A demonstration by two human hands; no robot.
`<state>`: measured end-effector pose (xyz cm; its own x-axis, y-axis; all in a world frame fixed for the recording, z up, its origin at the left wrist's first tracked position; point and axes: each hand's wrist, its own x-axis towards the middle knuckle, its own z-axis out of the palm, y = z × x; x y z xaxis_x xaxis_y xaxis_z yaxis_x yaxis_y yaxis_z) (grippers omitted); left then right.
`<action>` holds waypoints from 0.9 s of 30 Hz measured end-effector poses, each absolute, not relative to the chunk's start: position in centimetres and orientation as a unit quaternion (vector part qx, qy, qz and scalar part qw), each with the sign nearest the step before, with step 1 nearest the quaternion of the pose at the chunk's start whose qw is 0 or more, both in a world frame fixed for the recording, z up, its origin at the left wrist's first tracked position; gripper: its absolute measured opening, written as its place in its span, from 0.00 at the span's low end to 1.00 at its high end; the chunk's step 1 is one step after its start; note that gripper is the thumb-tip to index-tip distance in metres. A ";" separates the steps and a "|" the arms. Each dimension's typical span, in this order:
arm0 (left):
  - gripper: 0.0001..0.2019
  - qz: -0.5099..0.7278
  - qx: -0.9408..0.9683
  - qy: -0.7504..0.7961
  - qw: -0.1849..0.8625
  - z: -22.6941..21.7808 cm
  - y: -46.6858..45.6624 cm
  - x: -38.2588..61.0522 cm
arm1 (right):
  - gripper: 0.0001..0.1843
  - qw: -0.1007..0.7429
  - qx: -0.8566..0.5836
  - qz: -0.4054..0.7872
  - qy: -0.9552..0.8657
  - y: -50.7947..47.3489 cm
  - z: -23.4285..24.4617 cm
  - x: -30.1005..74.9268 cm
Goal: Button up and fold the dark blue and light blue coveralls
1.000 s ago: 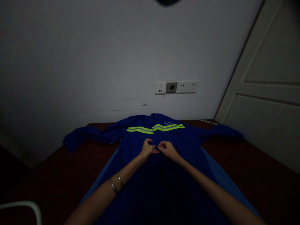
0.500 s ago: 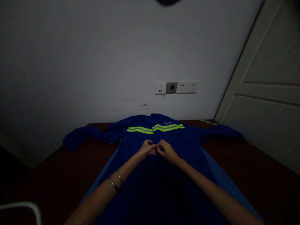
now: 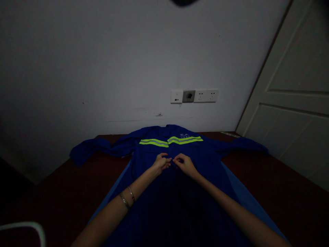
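Observation:
A dark blue work jacket [image 3: 151,157] lies spread out, front up, its collar toward the wall and both sleeves stretched sideways. Yellow-green reflective bands [image 3: 185,140] cross its chest. At the middle of the front, just below the bands, my left hand [image 3: 161,163] is closed on the jacket's front edge, thumb above the fingers. My right hand [image 3: 185,164] pinches the same edge from the other side, its fingertips close to those of the left. Whether a button is between them is too dark and small to make out.
Beneath the jacket are a lighter blue cloth [image 3: 244,192] and a dark red-brown surface [image 3: 262,171]. Behind rises a pale wall with sockets and switches [image 3: 194,96]. A panelled door [image 3: 290,103] stands at the right. A white curved bar [image 3: 28,224] shows at lower left.
The fingertips of my two hands have drawn slightly apart, my right hand's fingers shifting and extending a little. The jacket lies as before.

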<state>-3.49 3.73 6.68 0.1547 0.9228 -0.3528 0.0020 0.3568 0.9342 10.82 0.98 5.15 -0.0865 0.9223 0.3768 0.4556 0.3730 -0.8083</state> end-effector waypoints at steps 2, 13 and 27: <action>0.21 0.368 0.420 0.533 0.636 6.9 3.6 -3.5 | 0.07 0.453 -0.513 0.331 -0.650 1.2 5.1 10.8; 0.24 0.344 0.461 0.507 0.642 7.0 3.1 -3.7 | 0.05 0.421 -0.562 0.472 -0.533 2.2 5.2 10.8; 0.33 0.337 0.565 0.474 0.586 6.2 3.2 -3.8 | 0.12 0.368 -0.547 0.430 -0.617 2.2 5.1 11.0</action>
<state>-3.78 3.25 6.19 0.3241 0.9299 -0.1739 0.1399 0.1347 0.9810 10.97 2.19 5.05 -0.1309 0.9912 -0.0173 0.3581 0.0310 -0.9332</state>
